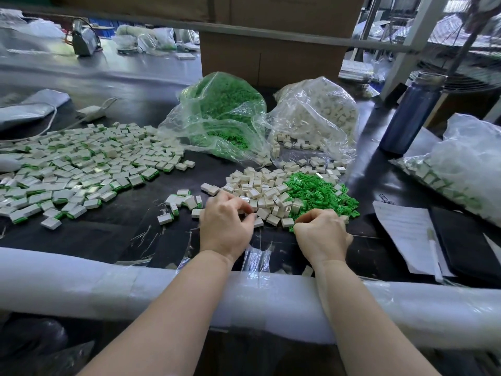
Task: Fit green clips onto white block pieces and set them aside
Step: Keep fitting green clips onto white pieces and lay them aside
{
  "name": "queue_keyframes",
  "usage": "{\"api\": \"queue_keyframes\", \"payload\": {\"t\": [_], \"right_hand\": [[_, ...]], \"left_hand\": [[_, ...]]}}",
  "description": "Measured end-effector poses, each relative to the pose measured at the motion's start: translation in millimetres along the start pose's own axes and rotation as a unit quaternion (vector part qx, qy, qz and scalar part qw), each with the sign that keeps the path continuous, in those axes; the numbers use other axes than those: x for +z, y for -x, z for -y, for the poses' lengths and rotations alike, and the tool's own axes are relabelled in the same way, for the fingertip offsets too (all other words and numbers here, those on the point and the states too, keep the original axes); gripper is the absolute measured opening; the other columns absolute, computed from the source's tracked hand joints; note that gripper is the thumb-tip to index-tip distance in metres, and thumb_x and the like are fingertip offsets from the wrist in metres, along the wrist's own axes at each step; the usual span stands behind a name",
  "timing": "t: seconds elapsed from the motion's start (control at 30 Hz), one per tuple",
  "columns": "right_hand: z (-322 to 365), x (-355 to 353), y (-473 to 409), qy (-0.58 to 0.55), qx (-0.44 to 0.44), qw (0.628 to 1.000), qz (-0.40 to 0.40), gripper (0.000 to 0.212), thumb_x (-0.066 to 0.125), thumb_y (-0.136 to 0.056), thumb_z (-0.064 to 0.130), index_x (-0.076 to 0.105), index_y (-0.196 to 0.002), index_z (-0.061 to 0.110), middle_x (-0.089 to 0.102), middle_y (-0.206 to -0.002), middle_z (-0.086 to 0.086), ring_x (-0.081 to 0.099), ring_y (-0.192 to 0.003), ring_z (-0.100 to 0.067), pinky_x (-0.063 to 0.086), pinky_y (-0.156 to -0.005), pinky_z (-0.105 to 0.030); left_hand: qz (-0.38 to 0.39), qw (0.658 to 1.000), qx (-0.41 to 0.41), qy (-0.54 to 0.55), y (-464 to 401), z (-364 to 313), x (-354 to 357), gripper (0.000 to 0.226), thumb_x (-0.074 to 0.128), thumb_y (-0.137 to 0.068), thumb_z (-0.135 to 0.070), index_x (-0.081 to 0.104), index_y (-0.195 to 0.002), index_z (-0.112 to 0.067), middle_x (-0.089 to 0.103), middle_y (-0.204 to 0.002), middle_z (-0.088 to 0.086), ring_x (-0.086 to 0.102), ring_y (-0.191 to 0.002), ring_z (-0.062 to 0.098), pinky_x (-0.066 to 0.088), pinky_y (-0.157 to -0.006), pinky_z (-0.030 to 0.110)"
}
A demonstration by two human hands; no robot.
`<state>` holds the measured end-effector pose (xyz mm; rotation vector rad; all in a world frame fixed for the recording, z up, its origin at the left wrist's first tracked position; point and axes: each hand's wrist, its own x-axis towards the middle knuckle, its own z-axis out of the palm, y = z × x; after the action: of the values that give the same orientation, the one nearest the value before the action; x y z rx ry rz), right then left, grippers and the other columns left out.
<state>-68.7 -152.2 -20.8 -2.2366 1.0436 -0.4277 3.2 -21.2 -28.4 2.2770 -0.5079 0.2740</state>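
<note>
Left of centre, green-edged white block pieces (81,169)

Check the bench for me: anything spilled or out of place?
White blocks have spilled from the open mouth of their clear bag onto the black table. Torn strips of clear tape lie loose near the front edge. Otherwise nothing stands out.

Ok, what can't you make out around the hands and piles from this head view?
- Left hand: curled fingers hide whatever it may be pinching.
- Right hand: fingertips hidden at the green clips; grip unclear.
- Papers: print too small to read.
- Right-side bag: cut off by the frame edge.
</note>
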Motion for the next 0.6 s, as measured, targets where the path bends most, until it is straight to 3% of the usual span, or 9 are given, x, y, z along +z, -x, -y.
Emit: {"api": "queue_keyframes", "payload": {"t": [0.13,0.27,0.43,0.6], "right_hand": [[-0.2,1.9,0.4,0.028,-0.004,1.000,0.006,0.013,0.058,-0.075,0.018,0.062,-0.070,0.031,0.046,-0.098,0.008,0.038,-0.110,-0.019,0.023,-0.091,-0.036],[-1.5,2.5,0.4,0.046,-0.014,0.999,0.004,0.016,0.058,-0.076,0.017,0.062,-0.074,0.032,0.042,-0.098,0.009,0.037,-0.112,-0.019,0.022,-0.090,-0.035],[-1.9,3.4,1.4,0.062,-0.037,0.997,-0.011,0.010,0.062,-0.084,0.026,0.062,-0.077,0.033,0.052,-0.106,0.006,0.040,-0.112,-0.020,0.023,-0.089,-0.036],[-3.6,5.7,0.0,0.068,-0.052,0.996,-0.024,0.010,0.060,-0.089,0.032,0.067,-0.094,0.028,0.055,-0.113,0.003,0.042,-0.113,-0.021,0.025,-0.089,-0.035]], "left_hand": [[0.061,0.998,0.005,-0.029,0.4,0.2,1.9,0.022,0.073,-0.075,-0.040,0.070,-0.090,-0.025,0.047,-0.091,-0.012,0.043,-0.099,0.013,0.030,-0.086,0.029],[0.084,0.995,0.012,-0.048,-0.3,1.6,3.0,0.023,0.069,-0.080,-0.037,0.070,-0.099,-0.024,0.056,-0.102,-0.007,0.046,-0.106,0.016,0.032,-0.092,0.031],[0.096,0.994,0.023,0.051,0.4,0.6,2.2,0.017,0.067,-0.084,-0.027,0.071,-0.096,-0.016,0.061,-0.100,0.000,0.053,-0.101,0.019,0.043,-0.094,0.035],[0.114,0.984,0.037,0.128,2.3,-1.5,1.3,0.016,0.069,-0.082,-0.019,0.071,-0.098,-0.016,0.068,-0.093,-0.002,0.062,-0.087,0.011,0.049,-0.087,0.021]]}}
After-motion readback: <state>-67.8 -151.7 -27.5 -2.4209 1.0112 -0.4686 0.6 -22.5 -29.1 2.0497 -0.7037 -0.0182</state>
